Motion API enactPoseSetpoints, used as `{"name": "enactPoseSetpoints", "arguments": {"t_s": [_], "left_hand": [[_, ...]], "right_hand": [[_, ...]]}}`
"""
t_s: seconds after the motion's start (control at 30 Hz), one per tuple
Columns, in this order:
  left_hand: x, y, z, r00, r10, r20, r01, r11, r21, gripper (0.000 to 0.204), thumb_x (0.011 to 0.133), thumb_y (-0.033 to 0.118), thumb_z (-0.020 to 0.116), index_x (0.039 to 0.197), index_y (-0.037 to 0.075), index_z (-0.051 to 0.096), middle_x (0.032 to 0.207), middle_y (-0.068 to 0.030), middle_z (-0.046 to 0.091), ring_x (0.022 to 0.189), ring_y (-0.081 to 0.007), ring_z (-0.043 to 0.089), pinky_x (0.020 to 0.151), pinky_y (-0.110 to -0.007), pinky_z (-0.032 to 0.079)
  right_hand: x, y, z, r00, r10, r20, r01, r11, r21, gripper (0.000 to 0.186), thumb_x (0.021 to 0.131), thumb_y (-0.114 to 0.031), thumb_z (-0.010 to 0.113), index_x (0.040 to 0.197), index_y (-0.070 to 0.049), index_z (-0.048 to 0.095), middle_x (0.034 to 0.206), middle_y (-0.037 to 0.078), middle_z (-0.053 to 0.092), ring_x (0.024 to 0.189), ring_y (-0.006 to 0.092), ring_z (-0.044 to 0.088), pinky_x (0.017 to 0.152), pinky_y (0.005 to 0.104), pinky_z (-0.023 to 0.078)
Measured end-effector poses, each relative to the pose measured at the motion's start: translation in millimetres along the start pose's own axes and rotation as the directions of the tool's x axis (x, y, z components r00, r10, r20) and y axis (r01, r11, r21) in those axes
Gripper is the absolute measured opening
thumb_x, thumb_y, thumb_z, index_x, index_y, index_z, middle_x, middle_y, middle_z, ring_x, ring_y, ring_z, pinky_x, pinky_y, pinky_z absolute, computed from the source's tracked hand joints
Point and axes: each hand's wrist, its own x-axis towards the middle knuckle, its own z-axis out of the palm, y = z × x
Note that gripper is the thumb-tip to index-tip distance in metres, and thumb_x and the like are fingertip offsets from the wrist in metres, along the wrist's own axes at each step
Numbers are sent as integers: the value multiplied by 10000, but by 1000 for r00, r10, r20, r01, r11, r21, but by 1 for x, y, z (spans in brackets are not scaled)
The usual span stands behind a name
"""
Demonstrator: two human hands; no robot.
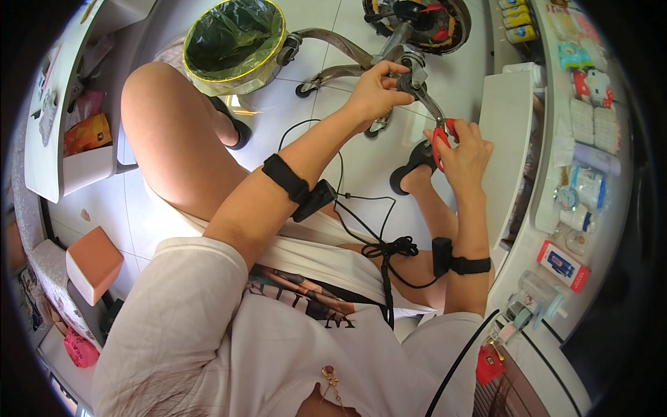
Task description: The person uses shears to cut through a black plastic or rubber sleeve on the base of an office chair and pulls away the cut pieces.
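My left hand (379, 96) is closed on a caster (411, 80) at the end of one metal leg of a wheeled chair base (337, 40). Red-handled scissors (439, 147) are in my right hand (468, 154), with fingers through the handle loops. Their metal blades point up and left, reaching the caster beside my left fingertips. Whether the blade tips touch anything there is too small to tell. Other casters of the base show lower on the floor.
A bin (235, 85) with a yellow rim and dark liner stands ahead-left. White shelving (511, 139) with packages lines the right. A cabinet (52, 132) stands left, near an orange-pink box (95, 264). Black cables (389, 248) hang between my strapped forearms.
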Motion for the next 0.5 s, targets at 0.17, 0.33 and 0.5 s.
{"name": "enactPoseSetpoints", "arguments": {"t_s": [0.17,0.33,0.5], "left_hand": [[0,2,-2,999,-27,18,27,1000,3,494,710,-26,668,1160,45,478,730,35,528,688,-62,503,610,-209,376],[-1,5,-4,998,-47,35,47,999,1,511,706,-17,672,1171,58,475,757,31,546,692,-60,506,619,-212,375],[1,3,-5,998,-50,29,51,999,-16,516,701,-21,672,1173,63,481,814,16,585,709,-67,522,626,-221,388]], "right_hand": [[6,-4,3,998,-50,-29,51,999,10,350,692,-402,705,796,-83,606,754,47,552,634,213,474,656,327,292],[8,-3,2,991,-124,-47,121,991,-60,337,694,-386,705,771,-75,599,717,54,552,610,223,465,644,330,301],[8,-10,-3,982,-181,-59,172,975,-141,336,699,-389,696,756,-73,596,712,60,552,579,234,457,630,332,307]]}}
